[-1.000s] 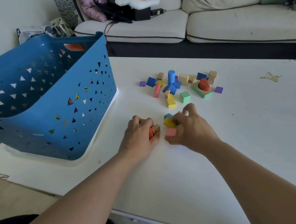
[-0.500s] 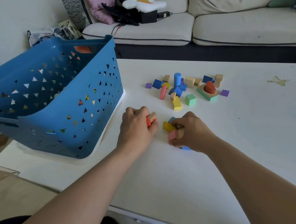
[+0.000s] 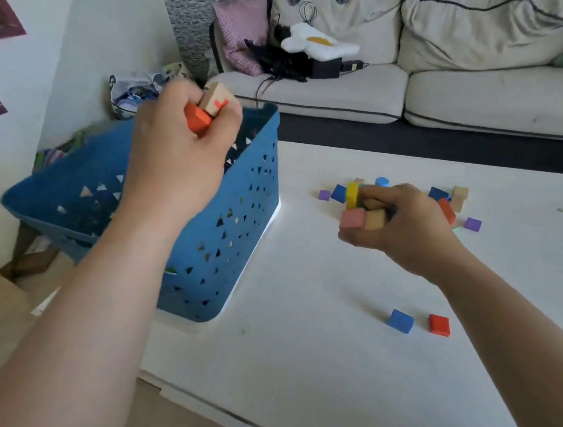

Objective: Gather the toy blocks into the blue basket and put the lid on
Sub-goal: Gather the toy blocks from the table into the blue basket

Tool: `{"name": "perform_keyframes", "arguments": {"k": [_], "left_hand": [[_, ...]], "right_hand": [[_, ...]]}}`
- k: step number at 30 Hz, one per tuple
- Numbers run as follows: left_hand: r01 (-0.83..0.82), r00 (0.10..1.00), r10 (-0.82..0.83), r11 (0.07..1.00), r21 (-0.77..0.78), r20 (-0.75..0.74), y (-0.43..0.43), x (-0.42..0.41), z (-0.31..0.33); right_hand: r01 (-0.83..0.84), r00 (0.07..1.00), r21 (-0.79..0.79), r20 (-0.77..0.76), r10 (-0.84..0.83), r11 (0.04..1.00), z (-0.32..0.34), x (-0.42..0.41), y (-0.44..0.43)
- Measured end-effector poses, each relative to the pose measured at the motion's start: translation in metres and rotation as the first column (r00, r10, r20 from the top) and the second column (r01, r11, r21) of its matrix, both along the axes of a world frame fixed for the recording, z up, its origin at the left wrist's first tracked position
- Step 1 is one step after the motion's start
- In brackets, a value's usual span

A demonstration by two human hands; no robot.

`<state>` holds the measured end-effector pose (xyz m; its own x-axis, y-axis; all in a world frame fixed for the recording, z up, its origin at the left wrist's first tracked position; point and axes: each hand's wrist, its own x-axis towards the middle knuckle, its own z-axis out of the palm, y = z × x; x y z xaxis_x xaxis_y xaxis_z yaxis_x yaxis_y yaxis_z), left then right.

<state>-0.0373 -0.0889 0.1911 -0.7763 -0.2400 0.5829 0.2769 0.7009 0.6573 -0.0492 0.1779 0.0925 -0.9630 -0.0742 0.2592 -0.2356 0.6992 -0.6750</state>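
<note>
Two blocks [image 3: 215, 100] in a tight left hand [image 3: 174, 165] grip above the blue basket [image 3: 237, 226]; perhaps four in the right hand [image 3: 409, 229].

Basket [image 3: 230, 229] sits at the table's [image 3: 326, 372] left edge. Left hand [image 3: 179, 155] is above its rim, holding 2 blocks [image 3: 215, 103]. Right hand [image 3: 406, 225] is over the table to the right, gripping a clutch of blocks [image 3: 362, 217], with the pile [image 3: 453, 199] just behind it. 2 loose blocks [image 3: 400, 321] lie side by side nearer the front. Sofa [image 3: 490, 102] stands behind the table.
</note>
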Motion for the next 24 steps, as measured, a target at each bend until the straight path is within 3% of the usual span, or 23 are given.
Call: {"name": "perform_keyframes", "arguments": {"k": [4, 8, 11, 14, 18, 21, 24], "left_hand": [[-0.143, 0.976, 0.131, 0.988, 0.059, 0.172, -0.044, -0.007, -0.018], [-0.164, 0.952, 0.146, 0.985, 0.046, 0.269, -0.065, -0.008, -0.031], [-0.18, 0.927, 0.185, 0.983, -0.045, 0.325, -0.076, -0.011, -0.028], [-0.197, 0.9, 0.243, 0.967, -0.158, 0.362, -0.084, -0.012, -0.025], [-0.232, 0.83, 0.351, 0.924, -0.303, 0.433, -0.09, -0.014, -0.022], [-0.254, 0.794, 0.359, 0.929, -0.268, 0.492, -0.085, -0.011, -0.012], [-0.249, 0.841, 0.31, 0.95, -0.19, 0.443, -0.079, -0.006, -0.003]], "right_hand": [[-0.163, 0.979, -0.145, -0.149, 0.142, 0.976, 0.061, 0.007, -0.052], [-0.354, 0.93, -0.317, -0.216, 0.296, 0.88, 0.1, -0.003, -0.109], [-0.418, 0.894, -0.145, -0.238, 0.378, 0.897, 0.114, -0.017, -0.153], [-0.35, 0.904, 0.068, -0.239, 0.356, 0.934, 0.113, -0.029, -0.185], [-0.318, 0.922, 0.3, -0.124, 0.368, 0.899, 0.103, -0.038, -0.208], [-0.361, 0.927, 0.275, 0.0, 0.375, 0.891, 0.098, -0.04, -0.208], [-0.386, 0.918, 0.163, -0.022, 0.395, 0.908, 0.097, -0.036, -0.199]]}}
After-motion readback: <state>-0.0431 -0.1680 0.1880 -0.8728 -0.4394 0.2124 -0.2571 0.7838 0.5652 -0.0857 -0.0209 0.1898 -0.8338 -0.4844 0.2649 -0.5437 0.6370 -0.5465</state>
